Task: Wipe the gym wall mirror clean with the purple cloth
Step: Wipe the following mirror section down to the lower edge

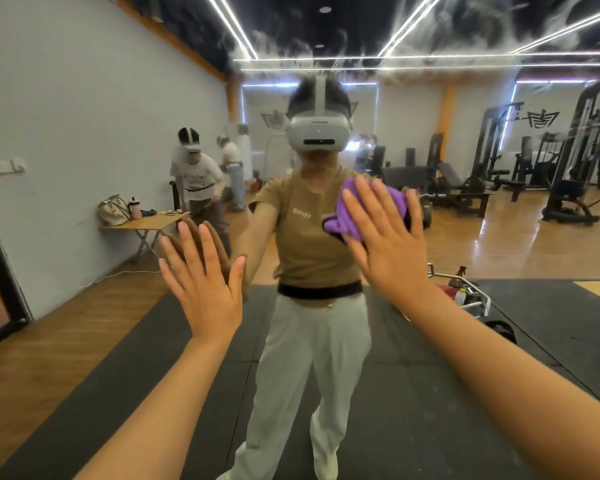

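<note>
A person faces a large gym wall mirror (465,140) that fills nearly the whole frame, both arms stretched forward. The right hand (388,233), right of centre, lies flat with fingers straight and spread, pressing the purple cloth (352,216) against the glass; the cloth bunches out past the fingertips and to the left of the palm. The left hand (201,275), lower and left of centre, rests bare on the mirror, fingers also straight, holding nothing.

To wipe well, the palm should probably stay square over the cloth so the whole pad bears on the glass — as it sits now, much of the fabric is crumpled beyond the hand. The steadying left hand may leave prints that need a pass afterwards.

No mirror edge shows clearly, though a white wall (84,98) meets it at upper left. Glass lies open above and to the right of the cloth — room for long strokes.
</note>
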Available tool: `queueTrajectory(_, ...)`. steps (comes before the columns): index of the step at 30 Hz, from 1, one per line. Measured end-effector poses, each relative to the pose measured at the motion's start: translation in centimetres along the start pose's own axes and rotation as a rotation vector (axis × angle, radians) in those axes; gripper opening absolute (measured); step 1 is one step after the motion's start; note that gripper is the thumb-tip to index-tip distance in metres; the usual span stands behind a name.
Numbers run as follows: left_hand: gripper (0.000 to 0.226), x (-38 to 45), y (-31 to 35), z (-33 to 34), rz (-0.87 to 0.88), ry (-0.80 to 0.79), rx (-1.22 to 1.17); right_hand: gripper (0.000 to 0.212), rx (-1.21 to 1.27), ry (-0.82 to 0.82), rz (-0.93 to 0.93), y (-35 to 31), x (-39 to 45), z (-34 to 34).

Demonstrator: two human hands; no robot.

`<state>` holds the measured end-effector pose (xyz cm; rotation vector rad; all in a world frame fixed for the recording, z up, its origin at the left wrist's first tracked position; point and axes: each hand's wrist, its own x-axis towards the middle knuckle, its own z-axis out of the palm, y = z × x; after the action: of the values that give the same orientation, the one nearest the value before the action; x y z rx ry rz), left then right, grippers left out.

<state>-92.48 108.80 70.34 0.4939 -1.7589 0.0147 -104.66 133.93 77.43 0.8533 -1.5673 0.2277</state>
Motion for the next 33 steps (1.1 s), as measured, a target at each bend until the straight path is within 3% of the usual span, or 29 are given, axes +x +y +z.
queueTrajectory(7, 0.062, -0.2, 0.7, -0.1, 0.021, 0.001, -0.047, 0.055, 0.065, 0.005, 0.071, -0.6, -2.4, 0.4)
queueTrajectory(14, 0.062, -0.2, 1.2, -0.6, -0.003, -0.055, -0.061, 0.068, 0.019, -0.152, -0.161, -1.7, -13.9, 1.7)
queueTrajectory(20, 0.084, -0.3, 1.6, -1.4, 0.024, -0.133, -0.021, 0.065, 0.006, -0.173, -0.345, 1.6, -11.1, 0.8)
queueTrajectory(28, 0.099, -0.2, 2.5, -1.6, -0.019, -0.167, 0.012, 0.055, 0.025, 0.026, 0.072, 5.6, 2.8, -1.8)
queueTrajectory(31, 0.1, -0.2, 2.4, -1.9, -0.016, -0.185, 0.02, 0.056, 0.049, 0.033, 0.18, 4.3, 1.8, -1.5)
queueTrajectory(33, 0.102, -0.2, 2.3, -2.0, -0.012, -0.208, 0.018, 0.059, 0.074, -0.006, 0.148, 2.8, -1.8, -0.8)
